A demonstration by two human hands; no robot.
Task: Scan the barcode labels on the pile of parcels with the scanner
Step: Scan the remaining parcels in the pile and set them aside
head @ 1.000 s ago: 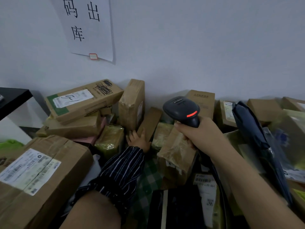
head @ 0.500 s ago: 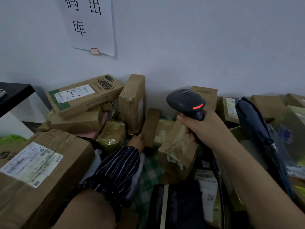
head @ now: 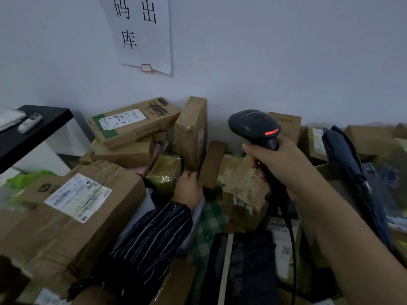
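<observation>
A pile of brown cardboard parcels lies against the white wall. My right hand grips the handle of the black scanner, whose red light is on; its head is held above a small taped parcel. My left hand, in a striped sleeve, reaches into the pile, its fingers curled at the foot of an upright parcel. A large box at the left shows a white barcode label. Another box on top of the stack carries a handwritten label.
A black shelf with a remote control juts in at the left. A paper sign hangs on the wall. A dark blue bag lies over parcels at the right, and a black packet lies in front.
My left hand has gone from lying flat between parcels to curling at the upright parcel's foot. The scanner has risen slightly and the view has swung left, showing the black shelf.
</observation>
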